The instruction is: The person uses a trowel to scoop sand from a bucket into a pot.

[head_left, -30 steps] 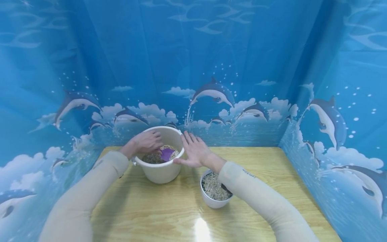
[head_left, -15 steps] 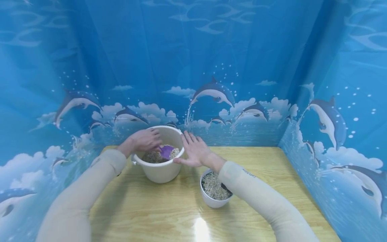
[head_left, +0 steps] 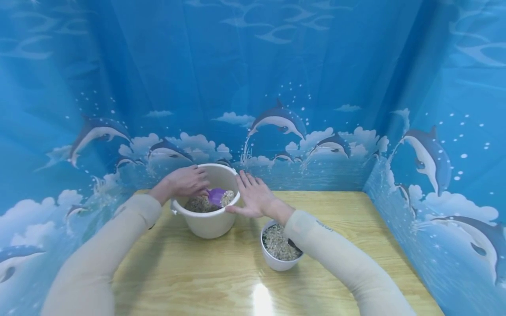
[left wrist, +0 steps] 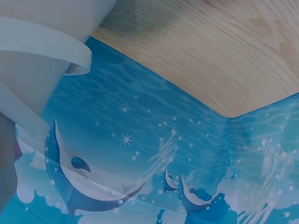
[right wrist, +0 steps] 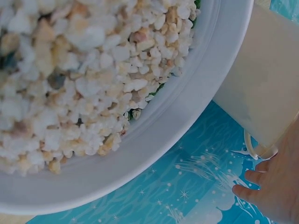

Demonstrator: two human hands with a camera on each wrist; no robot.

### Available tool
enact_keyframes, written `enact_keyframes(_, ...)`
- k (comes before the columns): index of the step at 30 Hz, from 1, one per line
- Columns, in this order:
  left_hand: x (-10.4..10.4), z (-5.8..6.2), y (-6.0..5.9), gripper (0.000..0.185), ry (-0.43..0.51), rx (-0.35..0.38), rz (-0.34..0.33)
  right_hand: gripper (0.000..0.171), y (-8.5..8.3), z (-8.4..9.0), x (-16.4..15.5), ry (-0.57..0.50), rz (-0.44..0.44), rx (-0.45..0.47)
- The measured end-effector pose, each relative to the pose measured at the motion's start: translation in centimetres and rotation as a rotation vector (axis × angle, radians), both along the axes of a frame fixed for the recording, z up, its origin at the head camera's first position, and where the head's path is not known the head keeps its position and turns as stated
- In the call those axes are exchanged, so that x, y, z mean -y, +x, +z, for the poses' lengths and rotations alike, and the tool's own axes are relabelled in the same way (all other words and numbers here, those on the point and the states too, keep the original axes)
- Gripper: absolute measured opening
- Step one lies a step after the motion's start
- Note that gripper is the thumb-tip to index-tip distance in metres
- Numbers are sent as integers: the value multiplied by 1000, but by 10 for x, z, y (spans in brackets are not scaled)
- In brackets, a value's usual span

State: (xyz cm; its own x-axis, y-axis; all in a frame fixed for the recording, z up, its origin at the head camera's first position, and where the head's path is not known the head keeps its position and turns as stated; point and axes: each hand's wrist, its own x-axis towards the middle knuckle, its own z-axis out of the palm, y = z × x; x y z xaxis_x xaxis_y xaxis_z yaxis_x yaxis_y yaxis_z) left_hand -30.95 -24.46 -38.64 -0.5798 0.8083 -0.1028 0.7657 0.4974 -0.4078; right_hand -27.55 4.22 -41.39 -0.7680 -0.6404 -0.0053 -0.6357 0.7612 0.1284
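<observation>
A white bucket (head_left: 209,224) stands on the wooden table (head_left: 221,276), partly filled with pebbly gravel (head_left: 197,205). My left hand (head_left: 189,181) reaches over its rim and grips a purple scoop (head_left: 217,196) lifted just above the gravel. The right hand (head_left: 254,198) rests flat against the bucket's right rim, fingers straight. A small white bowl (head_left: 276,261) of gravel sits under my right forearm; the right wrist view shows this bowl (right wrist: 187,135) and its pebbles (right wrist: 84,79) close up. In the left wrist view only the bucket's wall (left wrist: 32,56) and its handle show.
Blue dolphin-print curtains (head_left: 276,87) wall in the table at the back and both sides. Bare wood lies in front of the bucket and to the right of the bowl.
The left hand has raised the purple scoop slightly out of the gravel and toward the bucket's back. The right hand stays on the rim.
</observation>
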Motion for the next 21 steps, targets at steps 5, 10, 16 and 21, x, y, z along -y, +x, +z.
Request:
enact_keyframes(5,5,3,-1,33,23,-19,-15,117,0,1,0,-6,1,6)
enact_keyframes(10,13,7,2,33,42,-49,-19,118,0,1,-1,-3,1,2)
enact_keyframes(16,20,10,7,32,63,-59,-12,118,0,1,0,-2,-2,2)
enact_keyframes(21,24,10,9,32,85,-83,-20,118,0,1,0,-3,1,0)
